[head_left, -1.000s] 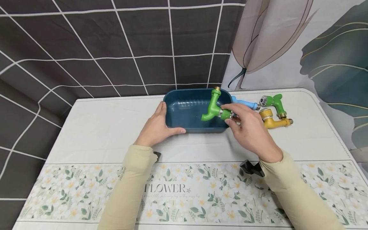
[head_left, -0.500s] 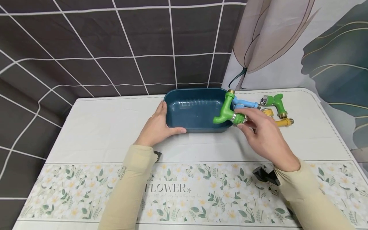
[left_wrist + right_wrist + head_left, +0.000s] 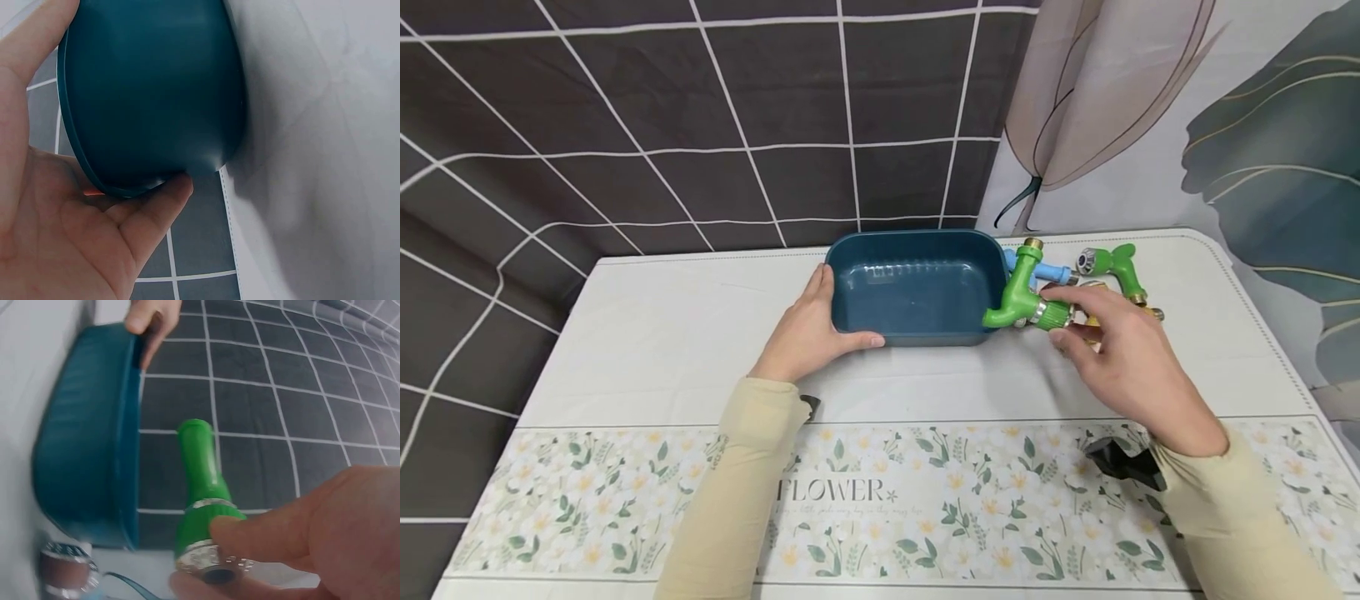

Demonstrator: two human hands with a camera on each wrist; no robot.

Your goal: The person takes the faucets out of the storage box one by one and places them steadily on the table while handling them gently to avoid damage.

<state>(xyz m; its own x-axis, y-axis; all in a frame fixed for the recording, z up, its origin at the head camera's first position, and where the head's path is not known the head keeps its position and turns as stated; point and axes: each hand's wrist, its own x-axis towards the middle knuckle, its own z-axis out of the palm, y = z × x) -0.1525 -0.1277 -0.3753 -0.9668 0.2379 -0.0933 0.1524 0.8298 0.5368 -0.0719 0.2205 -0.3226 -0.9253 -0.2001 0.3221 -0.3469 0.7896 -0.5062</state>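
A dark teal plastic basin (image 3: 925,339) stands near the table's back edge. My left hand (image 3: 801,329) grips its left end, with the thumb along the front rim and the fingers round the side; the left wrist view shows the hand (image 3: 75,219) against the basin's end. Over the basin's right end, my right hand (image 3: 1123,354) pinches a green faucet (image 3: 1018,292) by its ribbed green knob. The faucet's brass threaded end points up and its spout points left. In the right wrist view the faucet (image 3: 203,462) is beside the basin's rim.
Right of the basin lie a blue faucet (image 3: 1054,273), another green faucet (image 3: 1123,271) and a yellow faucet (image 3: 1156,314), mostly hidden by my right hand. A reddish-brown knob (image 3: 62,569) shows in the right wrist view. A tiled-pattern backdrop (image 3: 700,125) rises behind the table.
My right hand has moved right with the green faucet, from over the basin's inside to its right edge. The left hand and the basin have stayed in place.
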